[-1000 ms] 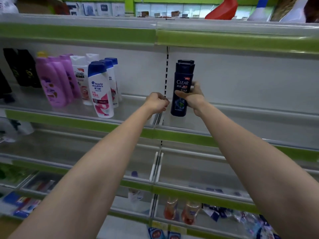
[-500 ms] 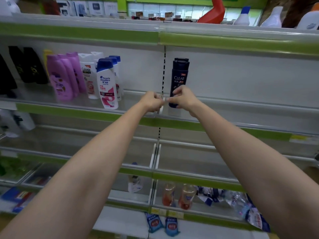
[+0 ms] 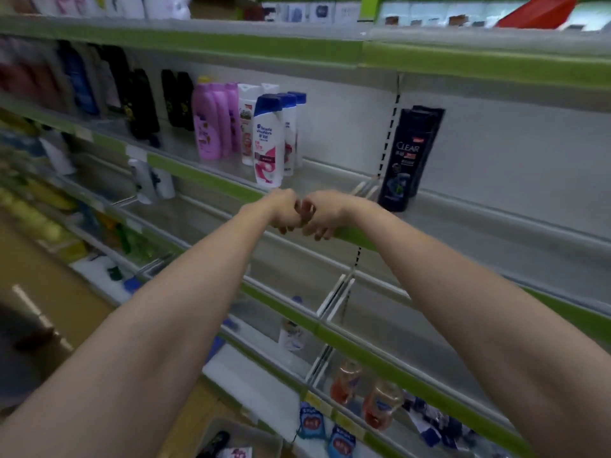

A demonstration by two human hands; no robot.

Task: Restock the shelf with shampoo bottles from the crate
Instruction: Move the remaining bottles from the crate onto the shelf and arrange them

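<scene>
Two dark Clear shampoo bottles [image 3: 405, 160] stand upright, one behind the other, on the grey shelf [image 3: 479, 223] just right of the divider. My left hand [image 3: 284, 209] and my right hand [image 3: 319, 214] hang together in front of the shelf's green edge, left of and below the bottles, touching each other. Both have loosely curled fingers and hold nothing. A grey crate [image 3: 231, 438] shows at the bottom edge with a dark bottle [image 3: 215, 441] lying in it.
Left on the same shelf stand white Head & Shoulders bottles [image 3: 269, 140], purple bottles [image 3: 211, 122] and black bottles [image 3: 142, 104]. Lower shelves hold orange bottles [image 3: 363, 391] and packets. The aisle floor [image 3: 49, 285] runs along the left.
My right hand has let go of the dark Clear bottle, which now stands on the shelf. Both hands have pulled back from the shelf, and my view has swung left and down.
</scene>
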